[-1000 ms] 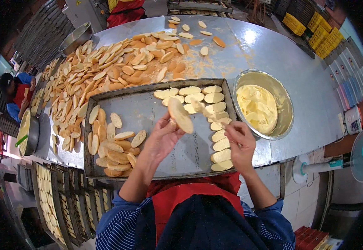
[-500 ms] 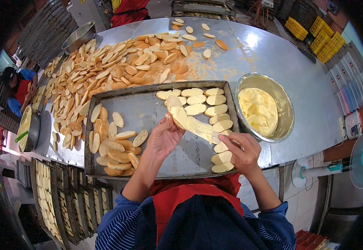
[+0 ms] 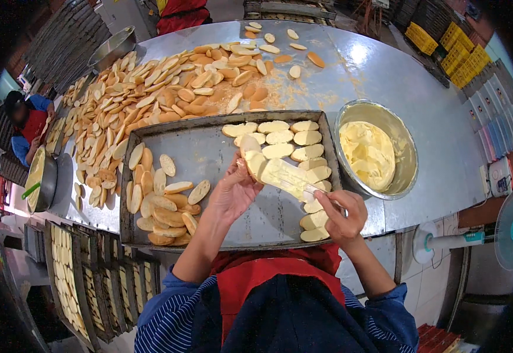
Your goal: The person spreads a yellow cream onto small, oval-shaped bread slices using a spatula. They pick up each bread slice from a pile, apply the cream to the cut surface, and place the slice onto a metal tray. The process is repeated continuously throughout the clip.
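Observation:
My left hand (image 3: 233, 191) pinches an oval bread slice (image 3: 251, 154) above the metal tray (image 3: 233, 217). In my right hand (image 3: 344, 213) is a flat spreader (image 3: 289, 179), its blade coated in pale yellow cream. The blade's far end meets the slice's lower right side; how much of the slice lies under it is hidden. Beneath and beyond the hands, slices topped with cream (image 3: 279, 137) line the tray's right side in rows. A loose heap of plain slices (image 3: 165, 212) fills part of the tray's left side.
Right of the tray stands a steel bowl of cream (image 3: 367, 154). A large pile of bread slices (image 3: 150, 97) spreads over the metal table (image 3: 427, 129). At the far left, a person (image 3: 30, 120) works near another bowl (image 3: 45, 182). A fan (image 3: 506, 222) stands at right; filled trays (image 3: 68, 276) are stacked lower left.
The spreader has slid slightly toward the lower right along the slice, baring more of the slice near my left fingers. My left hand has hardly moved.

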Action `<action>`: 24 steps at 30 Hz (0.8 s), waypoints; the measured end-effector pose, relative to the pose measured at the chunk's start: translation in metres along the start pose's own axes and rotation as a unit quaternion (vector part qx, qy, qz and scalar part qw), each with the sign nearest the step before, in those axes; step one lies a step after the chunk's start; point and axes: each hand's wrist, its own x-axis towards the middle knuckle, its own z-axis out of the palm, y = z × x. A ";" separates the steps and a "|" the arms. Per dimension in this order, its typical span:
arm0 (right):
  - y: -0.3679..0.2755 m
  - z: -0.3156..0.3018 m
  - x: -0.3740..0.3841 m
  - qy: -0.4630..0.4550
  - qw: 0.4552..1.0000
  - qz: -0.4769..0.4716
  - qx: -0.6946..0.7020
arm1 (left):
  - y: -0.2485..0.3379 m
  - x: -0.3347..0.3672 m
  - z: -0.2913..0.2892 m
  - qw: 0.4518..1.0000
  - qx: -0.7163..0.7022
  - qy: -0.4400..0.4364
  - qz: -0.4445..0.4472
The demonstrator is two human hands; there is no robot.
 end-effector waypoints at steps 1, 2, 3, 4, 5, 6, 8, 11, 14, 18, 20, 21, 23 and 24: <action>-0.004 0.004 0.000 0.007 1.000 0.008 0.000 | -0.004 0.000 0.004 1.000 -0.003 -0.006 -0.012; -0.004 0.010 -0.003 0.009 1.000 0.005 -0.010 | -0.008 0.000 0.007 1.000 -0.014 -0.016 -0.019; -0.001 0.018 -0.005 0.012 1.000 0.002 -0.020 | -0.013 -0.001 0.009 0.999 -0.025 -0.025 -0.026; 0.001 0.024 -0.003 0.014 0.999 -0.001 -0.030 | -0.016 -0.002 0.010 0.998 -0.037 -0.035 -0.033; 0.001 0.027 0.002 0.020 0.999 0.001 -0.027 | -0.018 -0.002 0.009 0.998 -0.031 -0.039 -0.037; 0.004 0.031 0.006 0.013 0.999 0.007 -0.040 | -0.020 -0.002 0.006 0.998 -0.025 -0.043 -0.041; 0.009 0.037 0.014 0.001 0.998 0.017 -0.064 | -0.023 -0.005 0.005 0.999 -0.015 -0.032 -0.042; 0.013 0.039 0.020 0.022 0.996 0.078 -0.031 | -0.021 -0.006 0.007 1.000 0.002 -0.002 -0.030; 0.008 0.031 0.020 0.030 0.993 0.117 0.021 | -0.015 -0.005 0.004 0.999 0.031 -0.004 -0.011; -0.005 0.022 0.022 0.013 0.995 0.094 0.024 | -0.021 -0.003 0.000 0.998 0.050 -0.020 -0.032; -0.005 0.023 0.021 0.008 0.997 0.082 -0.004 | -0.025 -0.004 0.002 0.998 0.039 -0.025 -0.047; -0.004 0.025 0.019 0.002 0.996 0.082 -0.023 | -0.025 -0.006 0.006 0.998 0.030 -0.025 -0.053; 0.001 0.027 0.018 0.015 0.996 0.082 -0.041 | -0.025 -0.006 0.007 0.998 0.016 -0.021 -0.058; 0.003 0.026 0.018 0.032 0.995 0.084 -0.039 | -0.025 -0.007 0.007 0.998 0.011 -0.016 -0.057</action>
